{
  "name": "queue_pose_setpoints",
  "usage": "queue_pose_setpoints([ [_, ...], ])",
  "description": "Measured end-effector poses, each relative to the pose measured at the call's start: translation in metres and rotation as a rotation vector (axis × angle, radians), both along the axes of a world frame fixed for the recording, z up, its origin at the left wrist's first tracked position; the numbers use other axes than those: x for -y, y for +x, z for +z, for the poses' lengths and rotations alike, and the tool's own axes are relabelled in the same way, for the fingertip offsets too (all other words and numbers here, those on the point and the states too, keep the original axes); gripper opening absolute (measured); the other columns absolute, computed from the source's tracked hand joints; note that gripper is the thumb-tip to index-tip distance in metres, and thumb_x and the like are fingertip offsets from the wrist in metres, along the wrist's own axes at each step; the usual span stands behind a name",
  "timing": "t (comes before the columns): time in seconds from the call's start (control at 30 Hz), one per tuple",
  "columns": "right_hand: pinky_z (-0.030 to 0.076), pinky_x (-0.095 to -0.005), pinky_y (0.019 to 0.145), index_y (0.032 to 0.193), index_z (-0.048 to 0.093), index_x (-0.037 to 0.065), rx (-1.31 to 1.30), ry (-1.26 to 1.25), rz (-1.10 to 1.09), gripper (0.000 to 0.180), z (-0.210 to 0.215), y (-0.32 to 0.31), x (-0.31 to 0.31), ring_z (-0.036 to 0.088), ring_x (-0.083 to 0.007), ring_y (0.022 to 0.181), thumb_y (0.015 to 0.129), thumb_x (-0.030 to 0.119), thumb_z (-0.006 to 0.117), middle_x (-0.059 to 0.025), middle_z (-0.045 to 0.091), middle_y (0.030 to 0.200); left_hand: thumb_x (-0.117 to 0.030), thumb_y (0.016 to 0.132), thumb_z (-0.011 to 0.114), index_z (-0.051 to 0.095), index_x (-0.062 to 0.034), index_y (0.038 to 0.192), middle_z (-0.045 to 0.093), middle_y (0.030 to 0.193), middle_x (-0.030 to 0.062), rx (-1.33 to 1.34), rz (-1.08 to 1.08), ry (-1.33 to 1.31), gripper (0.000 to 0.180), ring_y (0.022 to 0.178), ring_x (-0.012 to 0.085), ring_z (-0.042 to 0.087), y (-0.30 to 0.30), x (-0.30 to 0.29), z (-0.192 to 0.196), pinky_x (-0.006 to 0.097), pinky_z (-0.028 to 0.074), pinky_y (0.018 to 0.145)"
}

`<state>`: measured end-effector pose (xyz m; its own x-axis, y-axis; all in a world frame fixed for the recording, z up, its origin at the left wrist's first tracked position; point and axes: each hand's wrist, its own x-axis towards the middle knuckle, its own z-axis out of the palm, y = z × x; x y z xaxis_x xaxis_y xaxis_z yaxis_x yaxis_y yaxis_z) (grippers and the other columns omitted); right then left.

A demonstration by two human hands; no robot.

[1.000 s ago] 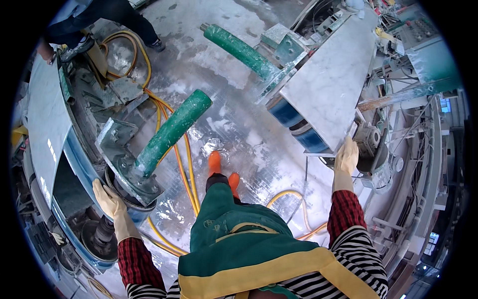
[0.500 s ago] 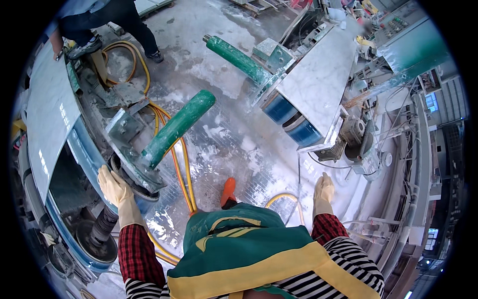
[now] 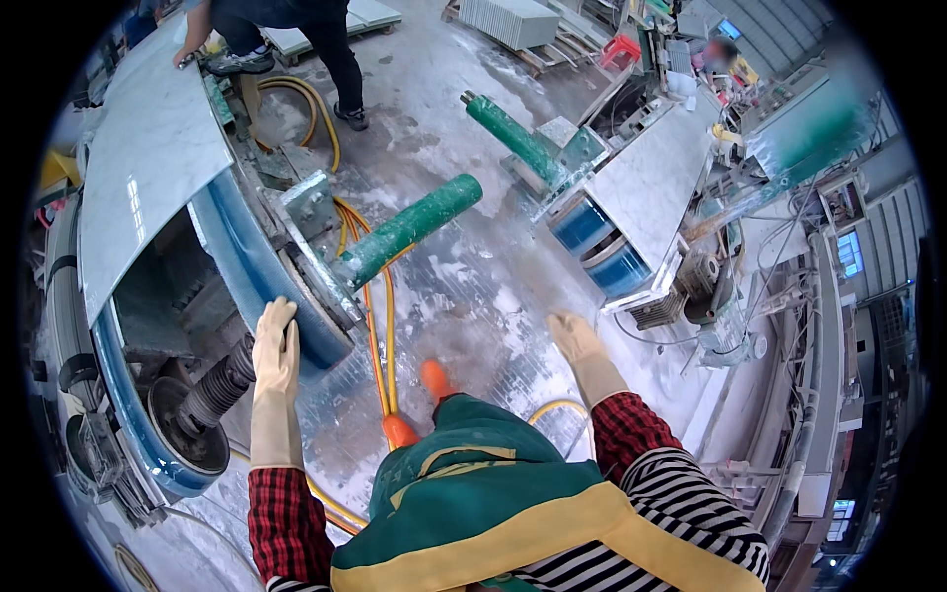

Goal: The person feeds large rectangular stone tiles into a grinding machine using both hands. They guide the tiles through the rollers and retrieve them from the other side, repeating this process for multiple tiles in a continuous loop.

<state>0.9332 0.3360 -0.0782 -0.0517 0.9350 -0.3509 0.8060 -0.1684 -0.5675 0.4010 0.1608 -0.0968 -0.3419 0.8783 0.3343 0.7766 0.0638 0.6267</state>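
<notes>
My left hand (image 3: 276,345), in a cream rubber glove, is beside the blue belt (image 3: 240,259) of the left conveyor. Its fingers are stretched out with nothing in them; I cannot tell whether they touch the belt. On that conveyor lies a pale, veined stone slab (image 3: 158,187), its near edge just beyond my hand. A dark ribbed cylinder (image 3: 225,391) sits below my left fingers. My right hand (image 3: 575,338), gloved alike and slightly blurred, hangs over the wet floor with fingers extended, holding nothing. A green roller (image 3: 414,229) juts out between both hands.
A second slab (image 3: 656,187) rests on the right-hand conveyor, with a motor (image 3: 700,274) beside it. Another green roller (image 3: 513,138) points toward the aisle. Yellow and orange hoses (image 3: 387,345) cross the floor near my orange boots (image 3: 434,380). A person (image 3: 326,39) stands at the far left.
The view has shifted, so the machines appear farther right. My right hand has swung inward and forward. My left arm is straighter, its hand still near the belt's end.
</notes>
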Motion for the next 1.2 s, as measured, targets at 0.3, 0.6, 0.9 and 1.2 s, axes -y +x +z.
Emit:
queue_pose_setpoints([
  [0.3, 0.05, -0.0458, 0.11, 0.135, 0.072, 0.01, 0.052, -0.125, 0.352, 0.054, -0.049, -0.1, -0.045, 0.065, -0.0356, 0.131, 0.103, 0.052, 0.057, -0.0183, 0.071, 0.136, 0.004, 0.102, 0.063, 0.068, -0.0067, 0.128, 0.071, 0.127, 0.0187, -0.089, 0.262, 0.177, 0.029, 0.12, 0.0337, 0.068, -0.045, 0.088, 0.014, 0.039, 0.052, 0.106],
  [0.6, 0.05, -0.0505, 0.102, 0.125, 0.067, -0.002, -0.571, 0.851, 0.995, 0.035, 0.013, -0.38, -0.044, 0.063, -0.0449, 0.114, 0.094, 0.015, 0.068, -0.0246, 0.07, 0.118, -0.009, 0.102, 0.063, 0.071, -0.0061, 0.123, 0.071, 0.13, 0.0196, -0.017, 0.702, -0.183, 0.023, 0.125, 0.0396, 0.065, -0.075, 0.204, 0.023, 0.046, 0.049, 0.111],
  [0.9, 0.039, -0.0477, 0.12, 0.138, 0.057, -0.001, -0.3, 0.871, 1.105, 0.05, 0.006, -0.564, -0.02, 0.054, -0.042, 0.133, 0.098, 0.03, 0.061, -0.0223, 0.063, 0.14, -0.01, 0.101, 0.062, 0.072, -0.0036, 0.121, 0.07, 0.131, 0.0223, -0.152, 0.775, -0.083, 0.023, 0.127, 0.0411, 0.063, -0.156, 0.249, 0.018, 0.046, 0.048, 0.112],
  [1.2, 0.036, -0.0493, 0.123, 0.143, 0.056, -0.001, -0.084, 0.839, 0.98, 0.056, 0.001, -0.612, -0.031, 0.048, -0.0429, 0.143, 0.095, 0.025, 0.069, -0.0223, 0.057, 0.149, -0.017, 0.099, 0.067, 0.066, -0.0051, 0.137, 0.061, 0.145, 0.022, -0.331, 0.659, -0.198, 0.04, 0.137, 0.0454, 0.053, -0.303, 0.233, 0.032, 0.053, 0.036, 0.121],
])
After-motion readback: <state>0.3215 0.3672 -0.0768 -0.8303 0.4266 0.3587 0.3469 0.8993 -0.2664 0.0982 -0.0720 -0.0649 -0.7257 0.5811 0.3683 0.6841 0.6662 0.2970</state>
